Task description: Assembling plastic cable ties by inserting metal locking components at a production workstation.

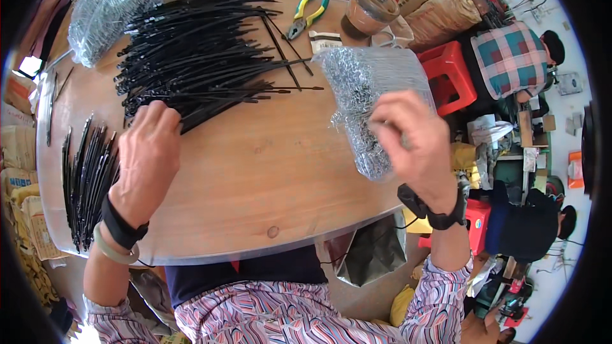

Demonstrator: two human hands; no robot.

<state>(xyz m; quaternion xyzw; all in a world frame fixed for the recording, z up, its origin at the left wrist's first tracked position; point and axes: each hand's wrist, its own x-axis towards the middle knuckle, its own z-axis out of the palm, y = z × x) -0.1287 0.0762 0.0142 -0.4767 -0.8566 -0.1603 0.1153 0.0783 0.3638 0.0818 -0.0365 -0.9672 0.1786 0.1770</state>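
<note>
A large heap of thin black rods (191, 57) lies across the left and middle of the wooden table. My left hand (150, 153) is at the heap's near left edge, fingers curled down against the rod ends, fingertips hidden. Beside it, a smaller bunch of black rods (89, 181) lies towards the table's left edge. My right hand (417, 143) is over a clear plastic bag (398, 67) of small shiny metal pieces (357, 95). Its thumb and fingers are bent together in a pinch, and whatever is between them is too small or hidden to name.
Yellow-green pliers (306, 16), a small white packet (325, 41) and a brown-tinted jar (370, 9) stand beyond the bag. Another bag of metal pieces (111, 13) lies far left. Red stools (446, 76) and two people at work (513, 60) are to the right.
</note>
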